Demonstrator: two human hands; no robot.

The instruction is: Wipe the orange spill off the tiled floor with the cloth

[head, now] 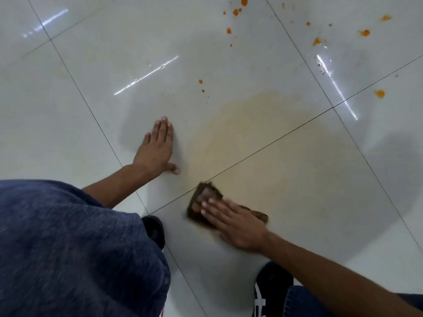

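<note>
A brown, coarse, folded cloth (207, 194) is pressed flat onto the glossy pale grey tiled floor (80, 138) by the right hand (235, 223). Its fingers are laid straight and close together across the cloth's top, not curled round it. Hand and cloth are both blurred. The cloth's far corner is seen touching a dark grout line (286, 136) that runs up and to the right from it.

Up and to the left of the cloth, the left hand (158, 147) is planted palm-down on the floor, fingers straight and together, thumb spread toward the cloth. Nothing is held in it, and it is kept apart from the cloth.

The orange spill is found in two forms. A thin yellowish film (258, 124) is spread from the cloth's far side up and to the right, across the grout line. Bright orange blobs and specks (380, 93) are scattered well beyond the cloth, toward the far and right edges of the view.

Open tile is left to the right of the cloth and beyond it. Nearer than the cloth, the room is bounded by a black shoe with white side stripes (270, 291) to the lower right. A second black shoe toe (154, 229) to the lower left is partly covered by a blue fabric-clad knee (68, 248)
</note>
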